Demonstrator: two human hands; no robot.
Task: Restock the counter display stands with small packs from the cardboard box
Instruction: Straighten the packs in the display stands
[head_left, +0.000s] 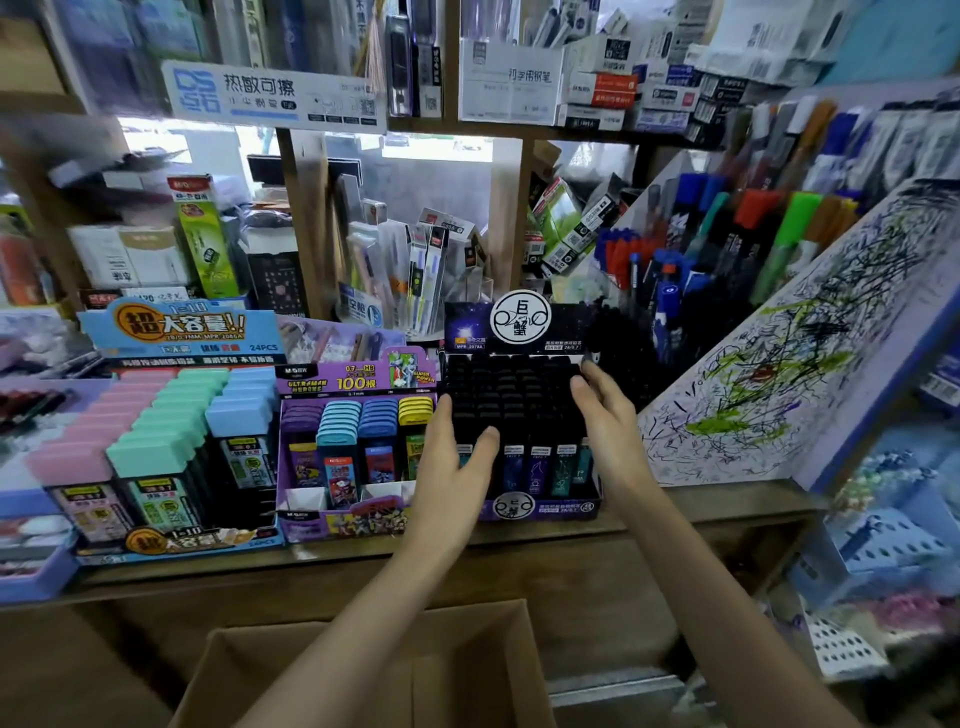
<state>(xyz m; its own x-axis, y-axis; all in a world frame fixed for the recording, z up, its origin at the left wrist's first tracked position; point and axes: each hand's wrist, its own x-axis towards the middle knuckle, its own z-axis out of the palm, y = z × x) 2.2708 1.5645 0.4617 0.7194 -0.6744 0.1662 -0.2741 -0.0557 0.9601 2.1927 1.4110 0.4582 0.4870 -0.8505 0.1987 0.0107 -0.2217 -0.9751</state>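
Packs (511, 395) fill the black stand (545, 506); left hand (457, 462) and right hand (605, 410) rest on them, fingers nearly straight, gripping nothing; a hard push could topple rows

Printed card, plastic caps, bare wood, brown cardboard.

At bottom centre the cardboard box (363, 670) was plain, matt brown. The surface (691, 506) looked like dull, worn wood, as did the shelf post (310, 218) at centre left. The black display stand (519, 322), purple display stand (358, 375) and blue display stand (182, 332) were glossy printed card. The pastel caps (171, 431) at left looked like smooth satin plastic; the black caps (514, 387) were matt. The slanted board (810, 338) at right was matt, scribbled paper.
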